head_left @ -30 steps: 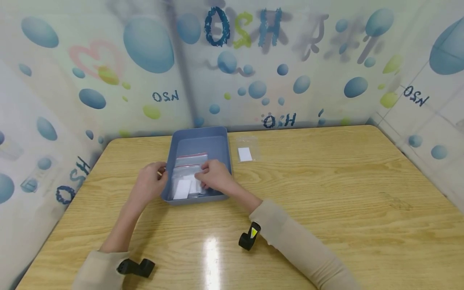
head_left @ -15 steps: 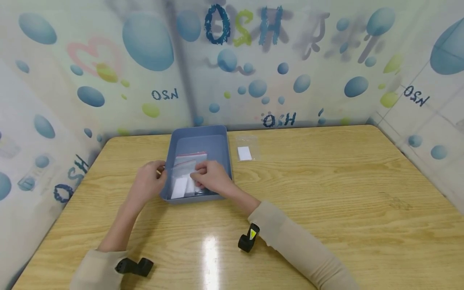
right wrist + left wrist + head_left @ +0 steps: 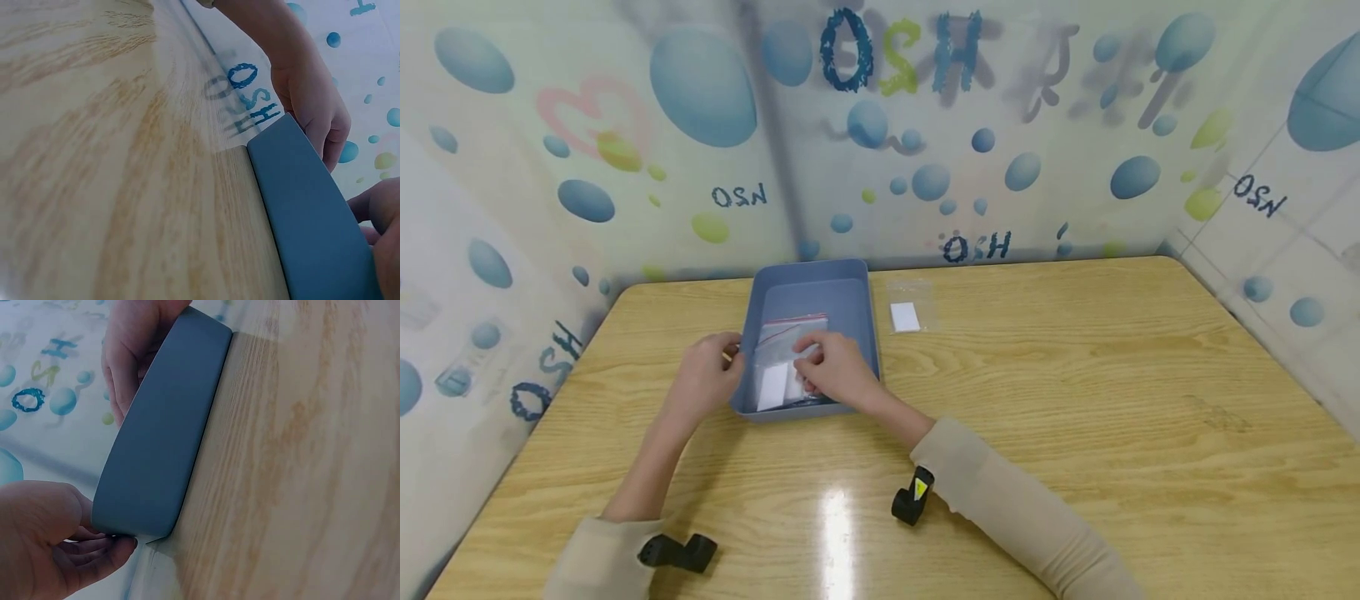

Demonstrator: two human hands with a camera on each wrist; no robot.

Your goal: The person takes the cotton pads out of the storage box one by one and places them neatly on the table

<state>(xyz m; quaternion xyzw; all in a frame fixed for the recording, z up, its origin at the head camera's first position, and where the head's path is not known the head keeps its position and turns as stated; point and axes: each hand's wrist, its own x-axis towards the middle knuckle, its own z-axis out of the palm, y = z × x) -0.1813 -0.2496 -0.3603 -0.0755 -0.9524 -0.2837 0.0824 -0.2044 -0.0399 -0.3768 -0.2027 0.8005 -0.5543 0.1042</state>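
A blue-grey plastic tray [image 3: 820, 293] lies on the table and holds clear zip bags with red seal lines. One zip bag [image 3: 769, 354] in the front half contains white card-like pieces [image 3: 773, 385]. My right hand [image 3: 844, 371] reaches over the right wall and pinches this bag near its right side, forefinger raised apart from the thumb. Some of its fingertips are hidden. My left hand [image 3: 703, 379] holds the tray's left rim; the left wrist view has its fingers [image 3: 94, 562] bent at the tray's corner. Another zip bag [image 3: 797, 322] lies behind the first.
To the right of the tray, a clear bag [image 3: 927, 302] with a white card [image 3: 905, 317] lies flat on the wood-grain table [image 3: 1075, 375]. A printed curtain-like backdrop [image 3: 1037, 208] rises along the far edge and sides. Each sleeve cuff bears a black wrist camera [image 3: 912, 497].
My right hand has moved slightly left within the tray. The front bag's red seal line has tilted, its right end now higher. My left hand stays at the rim.
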